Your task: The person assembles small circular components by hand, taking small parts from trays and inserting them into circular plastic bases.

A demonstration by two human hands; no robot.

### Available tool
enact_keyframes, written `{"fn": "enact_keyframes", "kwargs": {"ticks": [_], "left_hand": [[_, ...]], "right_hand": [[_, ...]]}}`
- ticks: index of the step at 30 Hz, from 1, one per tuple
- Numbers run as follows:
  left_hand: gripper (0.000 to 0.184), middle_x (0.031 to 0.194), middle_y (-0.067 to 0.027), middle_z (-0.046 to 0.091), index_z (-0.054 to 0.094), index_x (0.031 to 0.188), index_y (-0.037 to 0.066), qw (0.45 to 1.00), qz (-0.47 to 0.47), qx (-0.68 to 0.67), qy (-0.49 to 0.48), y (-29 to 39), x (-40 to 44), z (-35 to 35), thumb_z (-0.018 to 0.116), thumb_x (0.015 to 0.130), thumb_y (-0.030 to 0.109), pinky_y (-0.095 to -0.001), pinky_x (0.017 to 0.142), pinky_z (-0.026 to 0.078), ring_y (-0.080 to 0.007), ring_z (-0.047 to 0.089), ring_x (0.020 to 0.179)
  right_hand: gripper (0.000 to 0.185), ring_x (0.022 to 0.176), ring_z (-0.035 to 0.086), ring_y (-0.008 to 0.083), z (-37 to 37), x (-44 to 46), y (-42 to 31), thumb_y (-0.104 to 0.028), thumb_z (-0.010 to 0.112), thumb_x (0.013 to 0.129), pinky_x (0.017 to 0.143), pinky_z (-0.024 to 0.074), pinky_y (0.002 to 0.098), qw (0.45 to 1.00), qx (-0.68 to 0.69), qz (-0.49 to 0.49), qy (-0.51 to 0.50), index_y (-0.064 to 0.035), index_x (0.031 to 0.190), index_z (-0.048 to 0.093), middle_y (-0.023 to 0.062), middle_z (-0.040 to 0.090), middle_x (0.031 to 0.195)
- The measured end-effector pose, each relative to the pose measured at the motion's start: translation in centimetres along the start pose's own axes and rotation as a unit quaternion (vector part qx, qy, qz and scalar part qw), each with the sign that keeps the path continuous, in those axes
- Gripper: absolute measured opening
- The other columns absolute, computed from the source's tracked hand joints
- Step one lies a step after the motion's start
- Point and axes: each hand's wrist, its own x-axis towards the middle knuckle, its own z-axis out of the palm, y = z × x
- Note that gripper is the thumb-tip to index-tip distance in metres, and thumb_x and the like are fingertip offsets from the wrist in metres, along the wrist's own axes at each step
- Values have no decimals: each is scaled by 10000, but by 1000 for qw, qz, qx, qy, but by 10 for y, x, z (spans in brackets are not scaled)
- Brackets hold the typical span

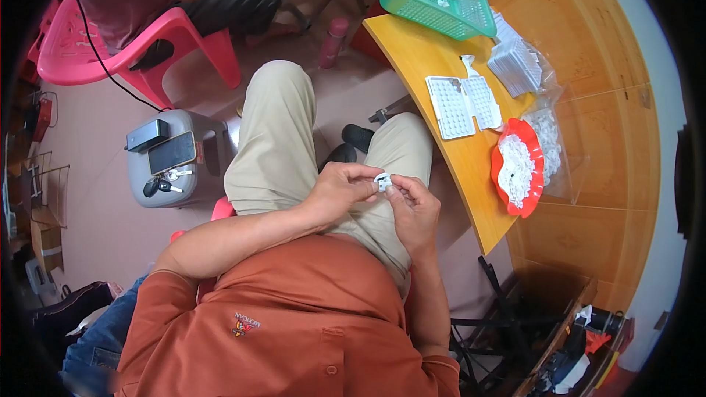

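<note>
Above my lap, a small white plastic piece (382, 181) with a dark spot is pinched between both hands. My left hand (344, 190) grips it from the left with thumb and forefinger, and my right hand (413, 209) holds its right side. To the right, on the yellow table (471, 191), lies an opened white tray (451, 108) with rows of small round cells. A red scalloped dish (533, 136) full of small white parts sits at the table's right edge. At the top, a green basket (434, 22) contains white ring-shaped pieces.
Stacked white trays (515, 66) and a plastic bag of white parts (546, 140) lie along the wooden wall. On the left, a grey stool (162, 192) bears a phone (172, 153), a dark box and keys. Another person sits on a pink chair (73, 51) at upper left.
</note>
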Motion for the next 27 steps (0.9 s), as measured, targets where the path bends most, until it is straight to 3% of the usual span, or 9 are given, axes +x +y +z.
{"fn": "enact_keyframes", "kwargs": {"ticks": [27], "left_hand": [[257,880,-25,683,672,1141,-56,997,33,71,-5,-10,2,-3,661,897,25,-199,687,486,-51,589,757]], "right_hand": [[191,745,665,203,7,0,0,38,640,836,665,510,285,989,-116,-82,45,16,1014,707,125,676,881]]}}
